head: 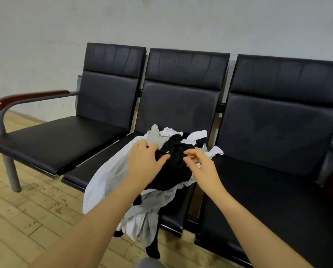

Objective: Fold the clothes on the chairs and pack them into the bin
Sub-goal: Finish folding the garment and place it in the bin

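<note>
Messy pile of clothes [142, 182] dumped on the middle chair [181, 105], black, white and grey stuff mixed, some spilling over the seat's front edge toward the wood floor [26, 219]. Left hand [144, 159] resting on top, grip spread flat. Right hand [199, 161] just beside, grip curled, pinching the black garment [173, 167]

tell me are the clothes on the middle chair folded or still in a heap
Unfolded, in a heap. The clothes lie tangled, black, white and grey mixed, on the middle chair, some hanging over its front edge. Both hands reach into them.
</note>
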Motion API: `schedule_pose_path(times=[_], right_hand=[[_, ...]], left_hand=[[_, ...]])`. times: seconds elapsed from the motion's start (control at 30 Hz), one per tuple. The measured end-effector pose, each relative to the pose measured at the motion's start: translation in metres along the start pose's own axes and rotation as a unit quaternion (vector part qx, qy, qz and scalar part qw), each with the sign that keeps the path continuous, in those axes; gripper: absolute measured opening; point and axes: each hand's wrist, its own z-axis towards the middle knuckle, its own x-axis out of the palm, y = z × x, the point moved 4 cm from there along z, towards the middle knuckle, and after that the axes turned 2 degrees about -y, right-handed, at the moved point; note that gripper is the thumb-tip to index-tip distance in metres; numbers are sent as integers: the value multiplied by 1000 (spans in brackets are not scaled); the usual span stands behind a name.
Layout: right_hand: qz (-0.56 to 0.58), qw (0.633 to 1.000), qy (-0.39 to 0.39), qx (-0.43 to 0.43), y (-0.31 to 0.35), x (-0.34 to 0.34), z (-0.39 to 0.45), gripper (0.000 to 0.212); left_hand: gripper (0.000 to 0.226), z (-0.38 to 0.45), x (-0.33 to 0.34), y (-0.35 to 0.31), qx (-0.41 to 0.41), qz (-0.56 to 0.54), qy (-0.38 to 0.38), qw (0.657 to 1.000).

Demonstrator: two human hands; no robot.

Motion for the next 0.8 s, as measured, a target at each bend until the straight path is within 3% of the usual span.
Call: schedule_pose_path(times=[0.17,0.3,0.4,0.5,0.67,0.73,0.8], right_hand=[[-119,990,14,69,-37,15,7,15],[-241,960,-3,145,-69,22,21,43],[-270,938,6,216,-91,32,25,64],[-218,952,6,216,-101,45,21,60],[-60,984,-81,144,-95,42,15,38],[-51,986,-96,128,-97,32,15,32],[-53,988,-92,116,-97,23,13,29]], left_hand=[[32,-25,32,29,25,89,4,996],[31,-34,59,42,39,99,8,994],[50,-37,78,45,48,95,22,994],[52,-38,92,41,45,72,40,996],[71,-42,108,31,21,12,124,992],[63,-45,112,32,49,27,116,992],[41,-46,115,32,45,15,103,994]])
